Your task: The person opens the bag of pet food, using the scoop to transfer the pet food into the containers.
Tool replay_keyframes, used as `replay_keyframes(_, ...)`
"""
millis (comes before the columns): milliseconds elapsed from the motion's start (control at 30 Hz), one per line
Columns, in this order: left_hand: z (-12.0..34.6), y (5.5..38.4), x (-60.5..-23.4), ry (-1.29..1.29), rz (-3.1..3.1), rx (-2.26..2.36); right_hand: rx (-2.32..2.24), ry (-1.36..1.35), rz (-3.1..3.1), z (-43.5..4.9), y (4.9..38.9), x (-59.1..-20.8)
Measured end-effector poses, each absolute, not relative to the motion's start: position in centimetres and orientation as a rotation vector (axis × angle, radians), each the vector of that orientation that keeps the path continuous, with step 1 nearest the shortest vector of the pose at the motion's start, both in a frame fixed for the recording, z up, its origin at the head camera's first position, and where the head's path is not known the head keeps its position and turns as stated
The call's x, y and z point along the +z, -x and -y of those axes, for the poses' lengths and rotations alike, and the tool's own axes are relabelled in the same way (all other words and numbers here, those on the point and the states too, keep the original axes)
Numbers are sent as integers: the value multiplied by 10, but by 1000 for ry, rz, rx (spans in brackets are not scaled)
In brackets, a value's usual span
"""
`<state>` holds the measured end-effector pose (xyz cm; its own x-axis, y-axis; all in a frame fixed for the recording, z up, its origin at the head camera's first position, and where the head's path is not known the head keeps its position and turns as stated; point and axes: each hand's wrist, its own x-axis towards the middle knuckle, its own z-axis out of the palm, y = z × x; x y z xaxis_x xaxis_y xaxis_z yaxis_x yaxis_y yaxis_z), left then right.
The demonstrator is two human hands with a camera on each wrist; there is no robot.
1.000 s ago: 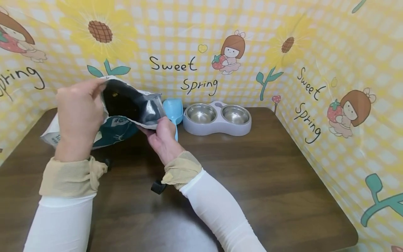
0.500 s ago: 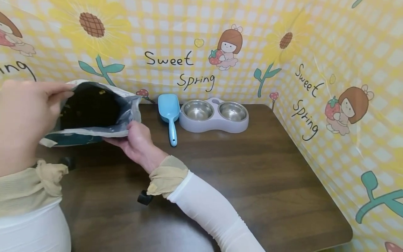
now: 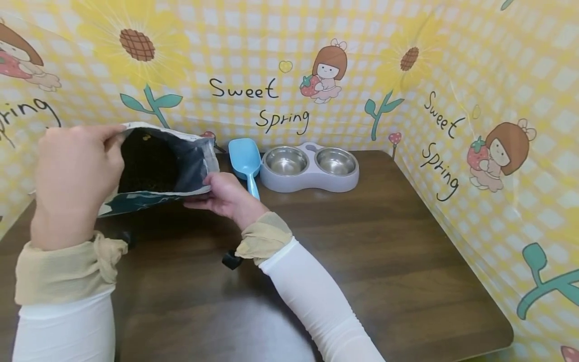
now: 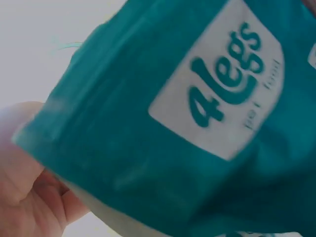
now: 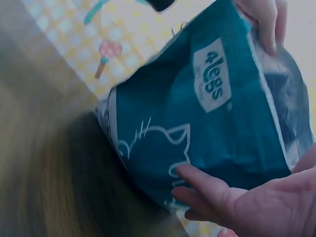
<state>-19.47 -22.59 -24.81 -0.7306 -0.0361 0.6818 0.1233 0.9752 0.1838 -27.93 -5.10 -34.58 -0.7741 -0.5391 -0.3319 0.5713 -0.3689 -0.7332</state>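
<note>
A teal pet food bag [image 3: 147, 200], marked "4legs" in both wrist views, is held tilted above the table with its wide mouth toward the head camera. The inside is dark, with a few yellowish bits near the upper rim. My left hand [image 3: 74, 181] pinches the mouth's left side between thumb and fingers. At the right lower corner my right hand [image 3: 230, 198] holds the rim, thumb on top and fingers under the bag. In the right wrist view those fingers [image 5: 202, 187] lie fairly straight along the printed front. How much the bag contains is hidden.
A light blue scoop [image 3: 246, 158] lies right of the bag, its handle end partly covered by the right hand. Beside it stands a lilac double feeder [image 3: 312, 183] with two steel bowls [image 3: 286, 160]. Patterned yellow cloth walls [image 3: 244, 45] border the brown table [image 3: 362, 261].
Both hands moved the bag left and tilted its mouth wider toward the head, then came slightly back to the right. The scoop, earlier mostly covered, shows more now.
</note>
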Motion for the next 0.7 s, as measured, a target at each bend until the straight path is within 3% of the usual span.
replay_keyframes(500, 215, 199, -249, 177, 2345, -277, -1833, 240, -1705, 14, 299, -326)
replay_keyframes(700, 215, 201, -251, 224, 2368, -267, -1377, 400, -2377, -33, 300, -301)
